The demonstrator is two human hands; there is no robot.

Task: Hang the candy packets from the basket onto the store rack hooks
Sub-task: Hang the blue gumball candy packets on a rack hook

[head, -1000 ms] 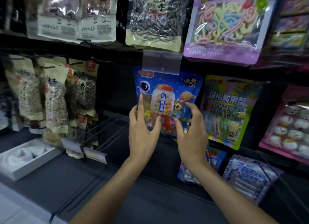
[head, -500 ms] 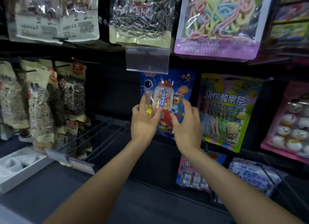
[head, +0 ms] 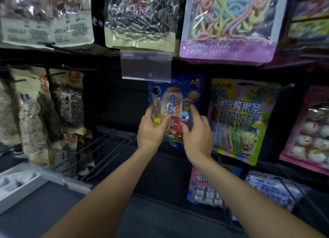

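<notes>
Centre of frame, just under the clear tag holder: one candy packet, blue, printed with a gumball machine, upright and face-out against the dark back of the rack.

- Left grip: bare hand closed on the packet's left edge, thumb across the front.
- Right grip: bare hand closed on the lower right edge, thumb on the front, forefinger laid up the side.
- Hook: hidden behind the tag holder; whether the hang hole is on it cannot be told.
- Handling, by estimate: light; thin, crinkly film, slippery and limp; loose sweets inside, so it is likely to sag or twist if held low.
- Best hold: top corners either side of the hang hole, header kept flat.
- Neighbour: sour-strip packet, just beside on the right.
</notes>
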